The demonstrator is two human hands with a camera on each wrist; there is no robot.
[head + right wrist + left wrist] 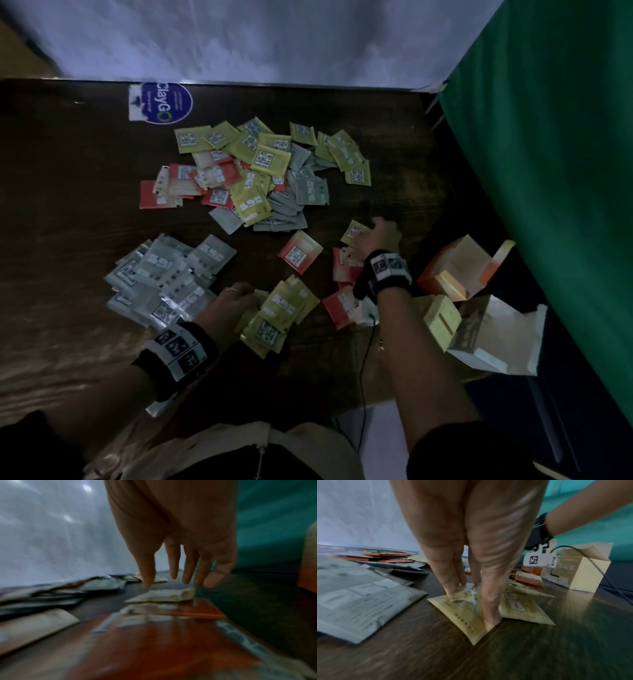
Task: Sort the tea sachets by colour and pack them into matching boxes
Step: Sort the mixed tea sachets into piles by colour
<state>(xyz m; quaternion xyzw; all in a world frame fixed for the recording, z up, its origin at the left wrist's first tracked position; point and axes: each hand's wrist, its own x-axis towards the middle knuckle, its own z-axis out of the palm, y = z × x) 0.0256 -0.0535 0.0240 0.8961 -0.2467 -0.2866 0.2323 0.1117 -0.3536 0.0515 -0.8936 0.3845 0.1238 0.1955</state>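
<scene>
A mixed heap of yellow, red and grey tea sachets point(260, 171) lies mid-table. Nearer me are a grey pile point(164, 274), a yellow pile point(281, 308) and a red pile point(346, 270). My left hand point(236, 298) stands on the yellow pile point(518, 607); its straight fingertips point(489, 618) press the sachets down, and one sachet point(464, 592) buckles up between them. My right hand point(376, 233) hovers with its fingers point(173, 566) spread and relaxed just above a single yellow sachet point(163, 595) beyond the red pile point(171, 642), holding nothing.
An opened orange box point(459, 270), a yellow box point(442, 322) and a pale box point(493, 339) stand at the table's right edge. A green curtain point(548, 137) hangs to the right and a white sheet point(239, 37) behind. One red sachet point(299, 251) lies alone mid-table.
</scene>
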